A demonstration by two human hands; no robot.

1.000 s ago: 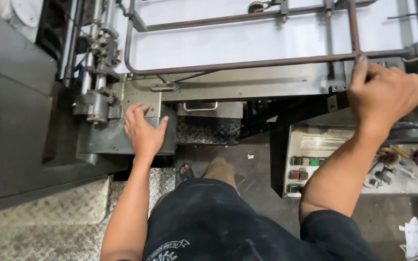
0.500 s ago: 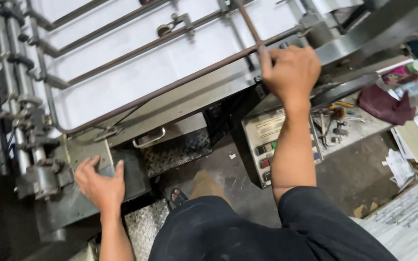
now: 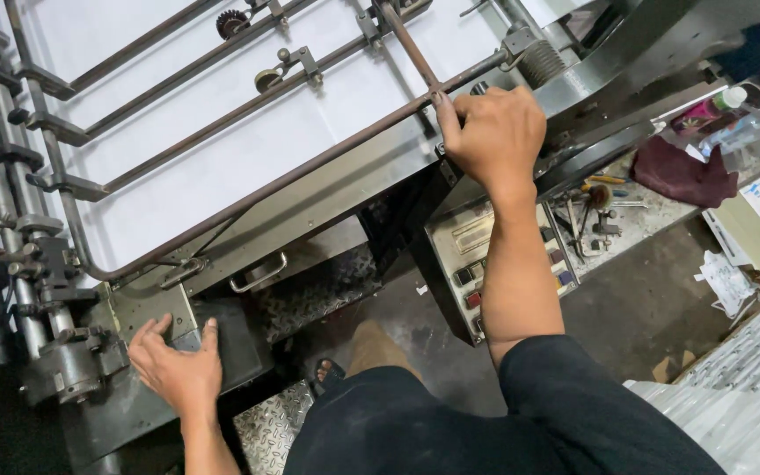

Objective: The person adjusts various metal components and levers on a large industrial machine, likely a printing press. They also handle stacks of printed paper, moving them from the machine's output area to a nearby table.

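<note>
The person wears a dark navy short-sleeved shirt (image 3: 573, 405) of plain cloth; its right sleeve ends above the elbow and leaves the forearm bare. The bare left hand (image 3: 178, 374) and bare right hand (image 3: 494, 132) carry no gloves, rings or watch. Just beside the shirt's lower edge, a foot shows in a dark strapped sandal (image 3: 327, 374).

Pretty even overhead light here, and the white sheet (image 3: 222, 149) goes nearly blown out while the far left edge and the machine's underside sink into deep shadow. Focus is decent mid-frame, corners look a bit stretched and soft.
</note>
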